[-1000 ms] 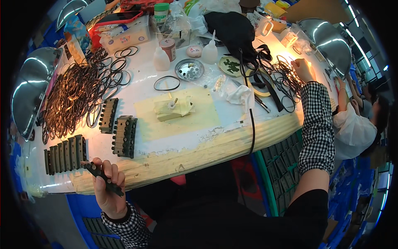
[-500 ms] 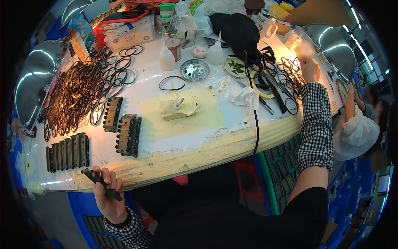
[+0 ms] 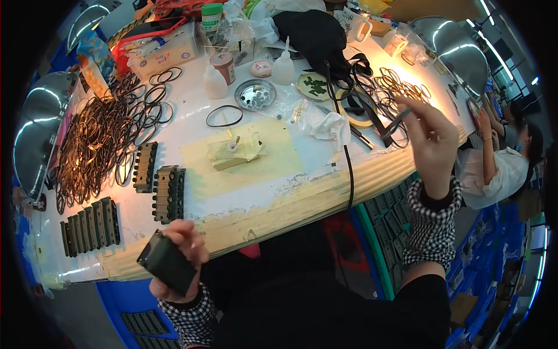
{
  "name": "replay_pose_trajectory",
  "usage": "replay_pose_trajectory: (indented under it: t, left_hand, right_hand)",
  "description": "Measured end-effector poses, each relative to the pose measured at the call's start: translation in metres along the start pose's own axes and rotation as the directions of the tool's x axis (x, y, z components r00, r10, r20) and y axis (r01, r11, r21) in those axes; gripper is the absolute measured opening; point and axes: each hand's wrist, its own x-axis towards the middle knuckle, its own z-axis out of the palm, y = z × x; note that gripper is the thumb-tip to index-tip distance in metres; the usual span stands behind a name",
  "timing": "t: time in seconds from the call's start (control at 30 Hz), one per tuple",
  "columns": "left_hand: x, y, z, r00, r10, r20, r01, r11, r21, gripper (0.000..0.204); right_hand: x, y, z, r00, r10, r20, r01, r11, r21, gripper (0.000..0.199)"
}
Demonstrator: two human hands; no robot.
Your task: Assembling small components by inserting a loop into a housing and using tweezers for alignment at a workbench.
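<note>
In my left hand [image 3: 190,243], just off the table's front edge, is a dark green rectangular block-like part [image 3: 167,264], its broad flat face turned up and tilted. The fingers wrap round its far side. My right hand [image 3: 435,139] is raised at the right, over the table's front edge, with the fingers pinched on a thin dark strip [image 3: 397,123]. Whether that strip is a closed loop like those behind it, I cannot tell. Behind the right hand lies a heap of thin loops [image 3: 401,84] under warm light.
Stacked green parts [image 3: 90,227] stand at the left, beside a large tangle of dark loops [image 3: 96,145]. A taped block [image 3: 235,154] sits mid-table, near a metal dish [image 3: 254,95] and squeeze bottles [image 3: 215,84]. Lamp shades flank the table. Another person [image 3: 494,168] sits at the right.
My right hand has come back from the loops at the far right, now with a thin dark strip. My left hand has moved right and turned the green part's broad face up. The view has shifted slightly.
</note>
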Motion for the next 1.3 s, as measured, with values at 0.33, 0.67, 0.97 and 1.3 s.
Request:
replay_pose_trajectory:
  t: [0.33, 0.67, 0.97, 1.3]
  left_hand:
    - [0.017, -0.03, 0.027, 0.939, -0.319, 0.132, 0.317, 0.948, 0.033, 0.07]
    - [-0.003, -0.022, 0.001, 0.993, -0.104, 0.06, 0.116, 0.956, -0.268, 0.077]
    - [-0.006, -0.03, -0.003, 0.989, -0.133, 0.07, 0.15, 0.875, -0.46, 0.077]
    - [-0.006, -0.026, 0.008, 0.997, -0.044, -0.057, -0.002, 0.775, -0.632, 0.07]
  right_hand:
    - [-0.046, -0.076, 0.106, 0.81, -0.393, 0.435, 0.265, 0.907, 0.326, 0.022]
    - [-0.049, -0.074, 0.121, 0.533, -0.212, 0.819, -0.424, 0.771, 0.476, 0.012]
    - [-0.048, -0.069, 0.122, 0.469, -0.217, 0.856, -0.537, 0.7, 0.471, 0.025]
    - [-0.049, -0.076, 0.119, 0.364, -0.175, 0.915, -0.647, 0.659, 0.383, 0.027]
